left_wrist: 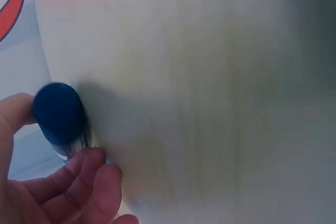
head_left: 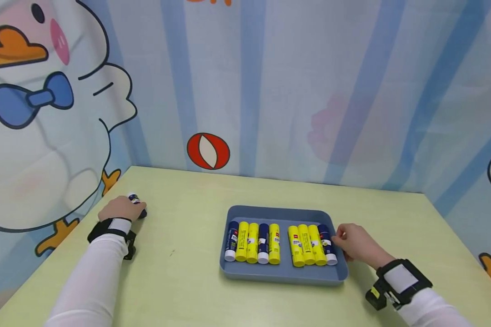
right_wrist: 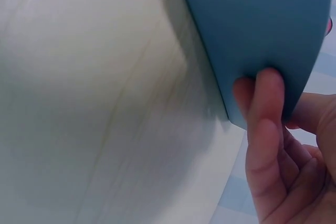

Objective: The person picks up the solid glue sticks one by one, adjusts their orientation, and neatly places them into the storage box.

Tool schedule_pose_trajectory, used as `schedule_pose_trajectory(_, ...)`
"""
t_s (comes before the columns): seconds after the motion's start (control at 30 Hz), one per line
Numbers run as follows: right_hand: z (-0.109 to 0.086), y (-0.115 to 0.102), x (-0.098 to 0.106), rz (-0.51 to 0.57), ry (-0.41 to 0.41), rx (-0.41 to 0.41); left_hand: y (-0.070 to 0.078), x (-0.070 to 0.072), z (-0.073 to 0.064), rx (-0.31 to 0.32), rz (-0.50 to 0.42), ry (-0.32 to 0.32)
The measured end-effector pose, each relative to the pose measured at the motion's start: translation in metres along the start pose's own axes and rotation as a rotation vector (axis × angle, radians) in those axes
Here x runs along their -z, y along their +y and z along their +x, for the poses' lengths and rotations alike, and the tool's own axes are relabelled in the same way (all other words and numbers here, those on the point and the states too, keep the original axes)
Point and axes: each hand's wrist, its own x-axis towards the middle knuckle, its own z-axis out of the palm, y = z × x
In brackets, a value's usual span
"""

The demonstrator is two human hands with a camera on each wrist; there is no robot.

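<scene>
At the left of the table, my left hand point(head_left: 121, 209) grips a dark blue glue stick point(left_wrist: 60, 114) with a white end; the palm side is hidden in the head view. In the left wrist view the fingers curl round its body below the dark end. My right hand point(head_left: 359, 245) pinches the right wall of a grey-blue tray point(head_left: 284, 279), thumb inside and fingers outside. Inside the tray, yellow glue sticks point(head_left: 252, 243) and dark blue glue sticks point(head_left: 263, 244) lie side by side in two groups. A dark blue glue stick point(head_left: 326, 244) lies closest to the right hand.
The tray rests on a pale yellow-green table point(head_left: 180, 290). Behind the table hangs a striped cloth backdrop point(head_left: 278, 91) with a cartoon bird and a red ball printed on it. A gap separates the two groups of sticks within the tray.
</scene>
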Motion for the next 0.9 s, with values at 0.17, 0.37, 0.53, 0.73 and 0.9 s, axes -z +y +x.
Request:
schedule_pose_trajectory(0.17, -0.001, 0.001, -0.001, 0.004, 0.001, -0.008, 0.001, -0.001, 0.002, 0.003, -0.061, -0.016)
schedule_pose_trajectory(0.37, 0.000, 0.000, -0.001, -0.002, 0.002, -0.007, 0.000, 0.002, -0.005, -0.029, -0.238, -0.035)
schedule_pose_trajectory(0.53, 0.001, -0.002, -0.003, -0.026, 0.008, -0.010, 0.009, 0.000, -0.014, -0.037, -0.587, -0.093)
schedule_pose_trajectory(0.73, -0.007, -0.006, -0.002, -0.218, 0.040, 0.019, 0.042, 0.005, -0.031, -0.112, -0.877, -0.206)
schedule_pose_trajectory(0.9, -0.013, -0.021, 0.015, -0.338, 0.203, 0.096, 0.084, 0.013, -0.053, -0.282, -0.845, -0.245)
